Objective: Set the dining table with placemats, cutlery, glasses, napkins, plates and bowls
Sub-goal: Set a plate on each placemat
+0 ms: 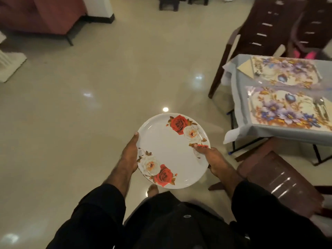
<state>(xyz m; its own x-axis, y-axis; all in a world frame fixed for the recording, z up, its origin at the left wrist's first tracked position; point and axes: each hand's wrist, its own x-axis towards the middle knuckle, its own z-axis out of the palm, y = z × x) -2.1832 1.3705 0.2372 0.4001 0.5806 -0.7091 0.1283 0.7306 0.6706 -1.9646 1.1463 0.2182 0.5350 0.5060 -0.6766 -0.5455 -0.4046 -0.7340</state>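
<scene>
One head-worn wide-angle view looks steeply down from standing height, close over the person's chest and forearms; floor (80, 108) fills the left, the counter (240, 112) corner sits right.

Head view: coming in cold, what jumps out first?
A white rose-print plate, centre frame, gripped at its rim by the left hand and right hand above the glossy floor. At right, two floral placemats lie on the grey-clothed table.

Left hand (129, 155) and right hand (213, 159), lower centre of the frame, each grip an opposite rim, thumbs on top; black-sleeved forearms converge.
</scene>
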